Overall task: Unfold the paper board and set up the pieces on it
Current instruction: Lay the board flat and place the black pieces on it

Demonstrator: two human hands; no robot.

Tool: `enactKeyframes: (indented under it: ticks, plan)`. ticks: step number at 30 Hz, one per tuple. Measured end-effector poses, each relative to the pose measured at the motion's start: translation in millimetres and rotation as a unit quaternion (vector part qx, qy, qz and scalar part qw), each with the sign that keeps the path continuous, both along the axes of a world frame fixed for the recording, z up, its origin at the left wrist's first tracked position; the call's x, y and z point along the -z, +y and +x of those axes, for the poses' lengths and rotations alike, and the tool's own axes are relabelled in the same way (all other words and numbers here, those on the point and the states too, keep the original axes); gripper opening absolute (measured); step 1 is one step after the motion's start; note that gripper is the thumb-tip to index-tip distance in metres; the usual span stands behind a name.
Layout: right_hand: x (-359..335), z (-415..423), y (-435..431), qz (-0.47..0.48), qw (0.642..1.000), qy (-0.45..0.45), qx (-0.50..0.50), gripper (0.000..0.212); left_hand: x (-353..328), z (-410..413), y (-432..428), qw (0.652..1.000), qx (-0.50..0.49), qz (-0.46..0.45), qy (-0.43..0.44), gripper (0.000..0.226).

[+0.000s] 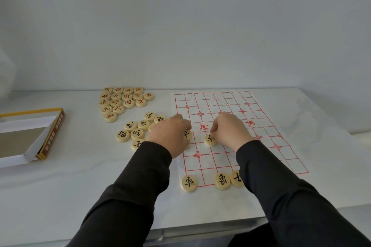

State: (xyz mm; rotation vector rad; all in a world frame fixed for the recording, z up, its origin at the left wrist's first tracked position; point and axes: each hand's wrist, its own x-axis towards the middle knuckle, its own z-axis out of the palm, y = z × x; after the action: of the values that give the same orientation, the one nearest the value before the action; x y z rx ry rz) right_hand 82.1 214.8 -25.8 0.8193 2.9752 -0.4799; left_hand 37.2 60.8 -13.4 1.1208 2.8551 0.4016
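Right hand point(228, 129) pinched a disc point(210, 140) by its rim, mid paper board point(220, 104); left hand point(170, 134) fingers curled on a second disc point(187, 134) at the board's left edge. I judged both light, hard, slick.

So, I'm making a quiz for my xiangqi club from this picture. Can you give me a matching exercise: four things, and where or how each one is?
Things:
1. red pieces
2. box
3. chariot piece
4. right hand

Places or states:
A. at the near left corner of the board
B. open, by the left edge of the table
C. pinching a black piece on the board
D. clustered on the table, left of the board's far end

Pairs: 1-D, 2-B, 3-A, 4-C
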Motion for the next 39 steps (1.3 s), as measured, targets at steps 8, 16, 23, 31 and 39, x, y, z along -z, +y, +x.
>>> enactKeyframes:
  ticks: [8, 16, 23, 31, 39]
  plan:
    - [-30.0, 12.1, 1.2, -0.149, 0.988, 0.037, -0.010, 0.021, -10.8, 3.9, 0.1, 0.987, -0.026, 0.135, -0.082, 0.067]
    - [-47.1, 20.4, 2.3, -0.380, 0.923, 0.054, 0.030, 0.019, -16.1, 10.7, 4.0, 0.969, 0.001, 0.226, -0.097, 0.083]
    - [-47.5, 22.4, 2.7, -0.389, 0.919, 0.050, 0.040, 0.015, -14.4, 16.8, 12.5, 0.969, 0.023, 0.232, -0.078, 0.083]
    - [-41.4, 33.1, 30.7, -0.206, 0.976, 0.039, 0.050, 0.025, -4.6, 20.1, 18.7, 0.980, 0.045, 0.177, -0.079, 0.071]
    - [-25.5, 33.4, 62.6, -0.112, 0.986, -0.045, 0.117, 0.039, 0.3, 24.5, 22.2, 0.985, 0.067, 0.143, -0.070, 0.060]
